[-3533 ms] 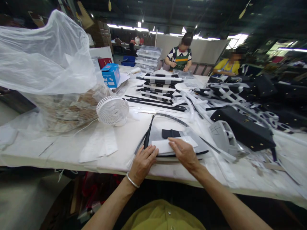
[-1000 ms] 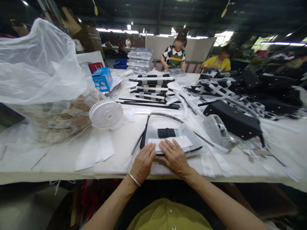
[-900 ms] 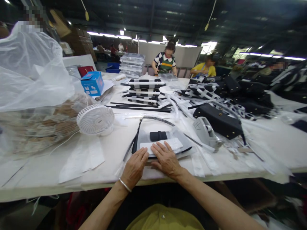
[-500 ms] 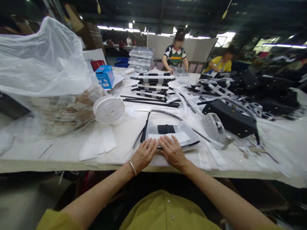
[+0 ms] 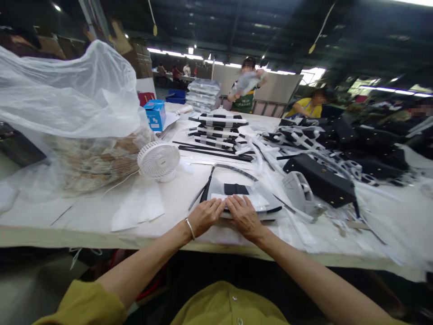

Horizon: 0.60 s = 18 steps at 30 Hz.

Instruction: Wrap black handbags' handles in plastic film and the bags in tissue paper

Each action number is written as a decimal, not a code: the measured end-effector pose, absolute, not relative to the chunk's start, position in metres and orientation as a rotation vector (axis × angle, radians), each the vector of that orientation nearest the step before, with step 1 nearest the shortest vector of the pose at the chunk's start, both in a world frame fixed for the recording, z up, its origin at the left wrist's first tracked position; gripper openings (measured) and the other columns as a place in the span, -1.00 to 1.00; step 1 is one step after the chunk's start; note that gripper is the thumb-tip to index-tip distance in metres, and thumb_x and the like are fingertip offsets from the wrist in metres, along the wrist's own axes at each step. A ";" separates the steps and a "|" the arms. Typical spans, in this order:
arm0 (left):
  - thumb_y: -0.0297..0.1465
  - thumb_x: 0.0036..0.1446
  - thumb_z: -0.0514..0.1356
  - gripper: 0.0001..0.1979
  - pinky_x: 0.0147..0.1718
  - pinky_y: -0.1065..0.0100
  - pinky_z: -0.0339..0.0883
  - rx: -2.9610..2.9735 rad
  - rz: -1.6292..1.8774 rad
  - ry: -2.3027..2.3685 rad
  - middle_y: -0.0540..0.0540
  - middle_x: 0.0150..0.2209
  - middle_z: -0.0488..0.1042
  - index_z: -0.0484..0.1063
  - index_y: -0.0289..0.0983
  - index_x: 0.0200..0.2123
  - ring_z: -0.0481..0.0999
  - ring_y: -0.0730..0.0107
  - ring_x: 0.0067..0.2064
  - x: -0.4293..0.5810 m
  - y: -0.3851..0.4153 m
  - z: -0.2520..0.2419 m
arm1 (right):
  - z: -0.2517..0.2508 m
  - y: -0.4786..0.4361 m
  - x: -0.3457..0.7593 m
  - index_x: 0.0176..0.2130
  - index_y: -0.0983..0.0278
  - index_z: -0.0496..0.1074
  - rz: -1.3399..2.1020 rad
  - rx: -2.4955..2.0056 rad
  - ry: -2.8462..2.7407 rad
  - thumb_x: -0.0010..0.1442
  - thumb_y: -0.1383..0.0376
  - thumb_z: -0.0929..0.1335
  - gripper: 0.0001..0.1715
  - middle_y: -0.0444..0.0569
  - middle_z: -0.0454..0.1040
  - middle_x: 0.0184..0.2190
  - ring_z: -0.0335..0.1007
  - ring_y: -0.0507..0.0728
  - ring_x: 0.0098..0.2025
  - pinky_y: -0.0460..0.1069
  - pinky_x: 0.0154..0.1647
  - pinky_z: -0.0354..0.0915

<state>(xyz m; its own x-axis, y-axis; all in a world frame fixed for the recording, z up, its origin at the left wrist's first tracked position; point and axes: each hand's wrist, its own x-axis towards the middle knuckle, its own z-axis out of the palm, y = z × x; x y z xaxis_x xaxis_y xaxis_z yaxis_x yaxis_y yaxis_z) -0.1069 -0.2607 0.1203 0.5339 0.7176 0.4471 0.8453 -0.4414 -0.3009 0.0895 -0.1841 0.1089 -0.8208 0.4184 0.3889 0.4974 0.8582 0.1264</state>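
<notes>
A handbag with dark edges lies flat near the table's front edge, covered by clear plastic. Its dark strap arches over the far side. On top are a black tab and a white sheet. My left hand rests on the near left part, fingers stretched out and flat. Beside it, my right hand presses on the sheet and plastic, also with straight fingers. The index fingertips nearly meet. Both thumbs are mostly hidden.
Left stand a white fan and a big clear plastic bag of paper-like pieces. Wrapped stacks and black strips lie beyond. Right are a grey-white fan-like object and a black bag. Across the table, a co-worker holds a plastic-wrapped item.
My hands stay on the handbag, almost unmoved. The view has tilted up slightly. The co-worker across the table has raised a plastic-wrapped item from the table to head height.
</notes>
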 end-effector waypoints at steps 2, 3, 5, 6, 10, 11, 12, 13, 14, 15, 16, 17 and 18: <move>-0.61 0.22 -0.06 -0.59 -0.11 0.23 0.41 -2.276 -0.378 -1.281 -0.33 -0.01 0.49 0.26 -0.46 0.13 0.49 0.19 0.01 -0.102 -0.262 0.125 | 0.114 -0.179 0.090 0.16 0.34 0.26 -0.322 -0.657 -2.715 0.09 0.21 0.49 -0.28 0.20 0.42 0.11 0.29 0.35 0.13 0.27 0.18 0.10; -0.62 0.20 -0.06 -0.57 -0.11 0.21 0.41 -2.268 -0.391 -1.294 -0.33 -0.01 0.49 0.27 -0.46 0.12 0.49 0.17 0.01 -0.100 -0.263 0.127 | 0.117 -0.177 0.090 0.15 0.34 0.26 -0.316 -0.637 -2.732 0.09 0.20 0.49 -0.30 0.19 0.43 0.09 0.31 0.33 0.11 0.26 0.16 0.14; -0.61 0.19 -0.05 -0.55 -0.04 0.16 0.37 -2.220 -0.403 -1.356 -0.32 0.04 0.46 0.28 -0.43 0.14 0.46 0.12 0.05 -0.096 -0.264 0.125 | 0.124 -0.173 0.089 0.12 0.34 0.27 -0.302 -0.603 -2.757 0.11 0.17 0.47 -0.34 0.18 0.45 0.06 0.33 0.30 0.09 0.22 0.12 0.19; -0.61 0.19 -0.05 -0.55 -0.01 0.13 0.34 -2.185 -0.413 -1.373 -0.32 0.06 0.45 0.28 -0.42 0.14 0.44 0.08 0.08 -0.096 -0.264 0.123 | 0.127 -0.171 0.089 0.10 0.34 0.27 -0.297 -0.592 -2.770 0.12 0.15 0.47 -0.35 0.17 0.45 0.05 0.34 0.29 0.09 0.21 0.11 0.20; -0.59 0.24 -0.03 -0.60 -0.04 0.14 0.34 -2.092 -0.466 -1.293 -0.28 0.02 0.48 0.32 -0.38 0.12 0.47 0.09 0.02 -0.099 -0.257 0.113 | 0.136 -0.167 0.087 0.04 0.33 0.30 -0.253 -0.594 -2.800 0.11 0.13 0.47 -0.40 0.15 0.48 0.00 0.36 0.27 0.06 0.15 0.07 0.23; -0.59 0.26 -0.03 -0.62 -0.07 0.17 0.35 -2.094 -0.478 -1.269 -0.27 -0.01 0.49 0.33 -0.38 0.11 0.49 0.13 -0.01 -0.101 -0.255 0.112 | 0.138 -0.166 0.087 0.03 0.32 0.31 -0.219 -0.608 -2.798 0.09 0.11 0.48 -0.40 0.13 0.49 -0.02 0.38 0.26 0.04 0.14 0.06 0.23; -0.58 0.27 -0.03 -0.63 -0.08 0.19 0.36 -2.105 -0.487 -1.255 -0.26 -0.02 0.50 0.33 -0.38 0.10 0.50 0.16 -0.03 -0.102 -0.253 0.111 | 0.139 -0.166 0.088 0.02 0.31 0.32 -0.171 -0.619 -2.794 0.07 0.08 0.49 -0.38 0.12 0.50 -0.04 0.39 0.25 0.02 0.13 0.05 0.23; -0.57 0.28 -0.03 -0.64 -0.09 0.21 0.36 -2.120 -0.491 -1.252 -0.25 -0.03 0.51 0.32 -0.37 0.11 0.50 0.18 -0.04 -0.103 -0.252 0.112 | 0.141 -0.165 0.089 0.02 0.30 0.33 -0.113 -0.623 -2.790 0.06 0.04 0.49 -0.36 0.10 0.50 -0.05 0.39 0.24 0.01 0.11 0.04 0.24; -0.57 0.29 -0.03 -0.64 -0.09 0.22 0.36 -2.133 -0.491 -1.255 -0.25 -0.03 0.50 0.31 -0.37 0.11 0.50 0.20 -0.05 -0.103 -0.251 0.112 | 0.142 -0.164 0.091 0.02 0.29 0.34 -0.050 -0.617 -2.788 0.05 -0.01 0.48 -0.33 0.09 0.51 -0.06 0.40 0.23 0.00 0.10 0.04 0.25; -0.56 0.30 -0.03 -0.64 -0.08 0.22 0.36 -2.143 -0.485 -1.259 -0.25 -0.03 0.50 0.30 -0.38 0.13 0.50 0.20 -0.04 -0.103 -0.251 0.113 | 0.143 -0.163 0.092 0.03 0.28 0.35 0.009 -0.607 -2.786 0.07 -0.04 0.46 -0.33 0.08 0.51 -0.07 0.40 0.22 0.00 0.09 0.03 0.25; -0.55 0.30 -0.02 -0.64 -0.08 0.22 0.36 -2.150 -0.477 -1.259 -0.25 -0.02 0.50 0.29 -0.38 0.14 0.49 0.20 -0.04 -0.103 -0.251 0.114 | 0.144 -0.163 0.094 0.03 0.28 0.35 0.054 -0.596 -2.783 0.09 -0.05 0.44 -0.35 0.07 0.51 -0.06 0.40 0.21 0.00 0.08 0.03 0.25; -0.55 0.31 -0.02 -0.64 -0.08 0.21 0.35 -2.152 -0.469 -1.260 -0.25 -0.01 0.49 0.28 -0.39 0.14 0.49 0.20 -0.03 -0.102 -0.251 0.115 | 0.144 -0.163 0.095 0.03 0.27 0.35 0.082 -0.593 -2.775 0.12 -0.03 0.42 -0.38 0.07 0.50 -0.04 0.39 0.21 0.01 0.08 0.03 0.25; -0.54 0.31 -0.01 -0.64 -0.08 0.21 0.35 -2.153 -0.461 -1.262 -0.26 -0.01 0.49 0.27 -0.40 0.15 0.49 0.19 -0.03 -0.102 -0.251 0.116 | 0.144 -0.163 0.095 0.02 0.28 0.36 0.090 -0.601 -2.763 0.15 0.00 0.41 -0.43 0.08 0.50 -0.03 0.39 0.21 0.01 0.08 0.04 0.24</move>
<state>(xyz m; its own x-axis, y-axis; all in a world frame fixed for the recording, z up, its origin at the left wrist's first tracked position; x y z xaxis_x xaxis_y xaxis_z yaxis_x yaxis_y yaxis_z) -0.1019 -0.2509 0.1160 0.4890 0.6659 0.5634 0.8723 -0.3726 -0.3166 0.0951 -0.1635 0.1436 -0.8636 0.4145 0.2872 0.3949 0.9101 -0.1257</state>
